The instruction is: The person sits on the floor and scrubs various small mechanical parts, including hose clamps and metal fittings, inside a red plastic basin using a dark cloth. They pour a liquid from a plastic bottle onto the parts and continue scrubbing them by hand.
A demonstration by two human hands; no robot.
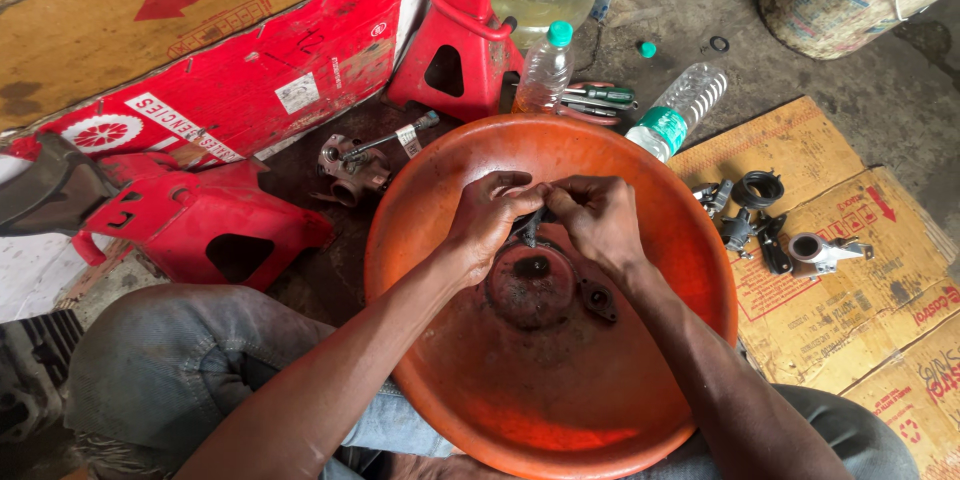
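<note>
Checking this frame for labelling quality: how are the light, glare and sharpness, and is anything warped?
Head view: soft, even daylight; mild sheen on the orange basin near its bottom rim; both hands, left hand and right hand, and the dark part are sharp; the edges bow slightly from the wide lens; the dark corners lose detail.

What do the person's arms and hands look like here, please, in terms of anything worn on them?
Both arms are bare all the way down from where they enter the head view: no sleeves, gloves, watch or bracelet show. The left hand and right hand are bare too, with no rings that I can make out. Blue denim trousers cover the legs below.
</note>
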